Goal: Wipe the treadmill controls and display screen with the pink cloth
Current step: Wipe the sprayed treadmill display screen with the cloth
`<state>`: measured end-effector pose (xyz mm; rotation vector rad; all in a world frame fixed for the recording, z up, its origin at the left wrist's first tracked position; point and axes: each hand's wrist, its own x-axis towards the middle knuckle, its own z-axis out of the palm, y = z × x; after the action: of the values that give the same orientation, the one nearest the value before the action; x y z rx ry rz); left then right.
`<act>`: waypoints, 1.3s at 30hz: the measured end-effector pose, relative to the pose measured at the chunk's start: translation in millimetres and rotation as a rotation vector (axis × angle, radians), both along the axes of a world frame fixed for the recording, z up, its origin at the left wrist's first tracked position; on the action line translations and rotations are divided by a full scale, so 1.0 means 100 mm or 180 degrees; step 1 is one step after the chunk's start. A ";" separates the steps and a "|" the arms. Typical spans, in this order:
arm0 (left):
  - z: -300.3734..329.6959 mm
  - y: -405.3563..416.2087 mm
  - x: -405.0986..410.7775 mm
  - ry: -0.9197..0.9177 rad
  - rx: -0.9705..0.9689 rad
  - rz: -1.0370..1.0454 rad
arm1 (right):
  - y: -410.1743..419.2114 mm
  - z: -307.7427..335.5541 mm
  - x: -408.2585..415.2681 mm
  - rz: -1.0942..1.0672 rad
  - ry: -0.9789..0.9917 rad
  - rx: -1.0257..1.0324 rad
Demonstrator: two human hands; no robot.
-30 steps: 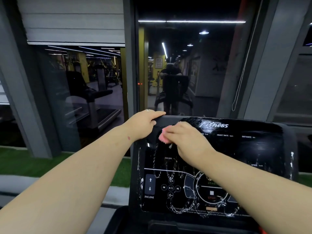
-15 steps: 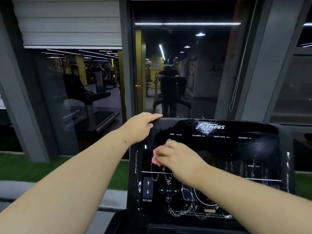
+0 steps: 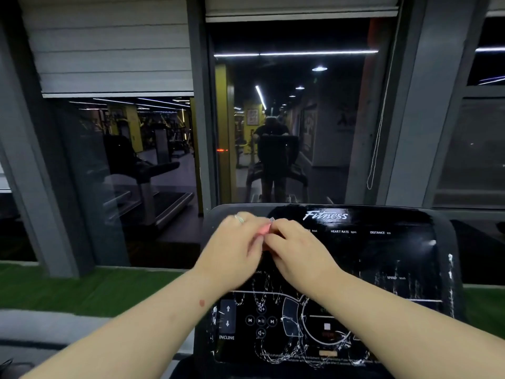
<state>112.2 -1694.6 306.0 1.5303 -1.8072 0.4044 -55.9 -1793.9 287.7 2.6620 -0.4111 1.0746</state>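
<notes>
Dark window glass fills the background and reflects a gym interior, with a strip of green turf along its base. From my remote view, the pink cloth is only a small patch of colour, bunched between the two hands over the upper left part of the treadmill console. My right hand has its fingers curled, pinching the cloth at the fingertips. My left hand meets it from the other side, fingers bent against the same patch; it is motion-blurred, so I cannot tell how firmly it grips. A ring shows on one left finger.

Both hands sit just below the console's top edge, left of the white "Fitness" logo. White streaky residue marks the black panel, heaviest around the round control dial and along the right edge. Incline arrow buttons lie at the lower left, with media buttons just beside them. Readout labels for heart rate and distance run across the upper panel, right of the hands. A thin cord hangs against the window frame.
</notes>
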 end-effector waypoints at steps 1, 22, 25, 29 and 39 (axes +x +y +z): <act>-0.07 0.02 -0.07 0.0008 0.0107 -0.0105 | 0.02 0.01 -0.03 0.0022 0.0116 0.0050; -0.23 -0.09 -0.24 -0.0544 0.0383 0.0873 | -0.77 0.46 -0.46 -0.1180 0.0458 -0.0300; -0.09 -0.07 -0.11 -0.0070 0.0170 0.1472 | -0.77 0.44 -0.45 -0.1161 0.0356 -0.0254; -0.46 0.10 -0.47 -0.0457 0.0697 0.1095 | -0.78 0.44 -0.43 -0.1203 0.0243 -0.0306; -0.35 0.03 -0.40 -0.0083 0.0396 0.1434 | -0.78 0.42 -0.42 -0.1194 0.0154 -0.0287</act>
<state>72.0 -1692.0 270.5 2.0328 -1.5196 0.5328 -98.3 -1871.8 329.7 2.3960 -0.7933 0.8877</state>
